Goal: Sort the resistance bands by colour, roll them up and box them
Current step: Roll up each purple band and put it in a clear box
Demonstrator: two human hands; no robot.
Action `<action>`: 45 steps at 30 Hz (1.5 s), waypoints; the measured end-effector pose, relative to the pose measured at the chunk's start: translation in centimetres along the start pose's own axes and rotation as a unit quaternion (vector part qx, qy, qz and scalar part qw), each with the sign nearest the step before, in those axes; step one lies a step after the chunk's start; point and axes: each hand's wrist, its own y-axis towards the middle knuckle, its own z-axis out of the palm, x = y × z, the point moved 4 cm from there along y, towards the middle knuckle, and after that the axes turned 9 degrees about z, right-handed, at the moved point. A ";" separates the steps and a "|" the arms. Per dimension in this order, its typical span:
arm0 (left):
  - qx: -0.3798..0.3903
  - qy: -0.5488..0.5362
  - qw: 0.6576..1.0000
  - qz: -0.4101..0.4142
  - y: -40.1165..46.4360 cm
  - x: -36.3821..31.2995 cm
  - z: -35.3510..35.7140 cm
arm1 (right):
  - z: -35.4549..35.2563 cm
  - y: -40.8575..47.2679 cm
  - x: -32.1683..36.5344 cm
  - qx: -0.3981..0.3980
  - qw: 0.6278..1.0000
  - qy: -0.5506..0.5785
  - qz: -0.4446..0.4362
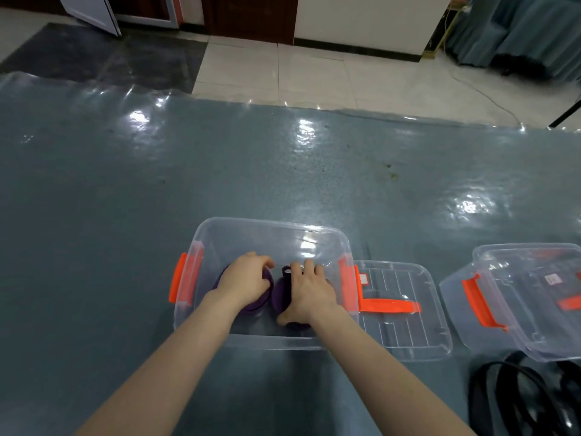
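A clear plastic box [270,232] with orange latches stands open in front of me on the table. Both my hands are down inside it. My left hand [243,280] is curled over a rolled purple resistance band [256,305] on the box's left side. My right hand [309,295] grips a second rolled purple band [280,294] just to its right, and a dark tip of it sticks up beside my fingers. The hands hide most of both rolls. Loose black bands [515,394] lie in a heap at the lower right.
The box's clear lid [405,309] with an orange handle lies flat just right of it. A second clear box [518,294] with orange latches stands at the right edge. The table has a glossy blue-grey plastic cover [220,171]; tiled floor lies beyond the far edge.
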 end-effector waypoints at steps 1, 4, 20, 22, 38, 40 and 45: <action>0.024 0.075 0.997 0.002 -0.5 -0.1 -0.3 | 0.0 0.2 0.1 -0.001 1.000 -0.005 -0.001; 0.127 0.189 0.973 -0.034 -1.8 0.1 -0.3 | 0.1 0.5 0.2 -0.011 1.000 -0.019 -0.004; 0.189 0.275 0.941 -0.050 -1.3 0.1 -0.9 | 0.5 1.7 0.5 -0.004 0.998 -0.064 -0.006; 0.189 0.279 0.940 -0.048 -1.5 0.2 -0.9 | 0.6 1.8 0.5 -0.003 0.998 -0.056 0.000; 0.155 0.255 0.954 -0.027 -2.5 -0.2 -1.6 | -1.3 0.3 -0.1 -0.029 0.999 -0.007 0.021; 0.100 0.216 0.971 -0.019 -3.3 -1.0 -2.5 | -2.7 -0.9 -0.6 -0.083 0.995 0.047 0.014; -0.063 0.048 0.996 0.030 -7.2 -3.8 -4.4 | -4.9 -6.2 -1.6 -0.157 0.966 0.204 -0.041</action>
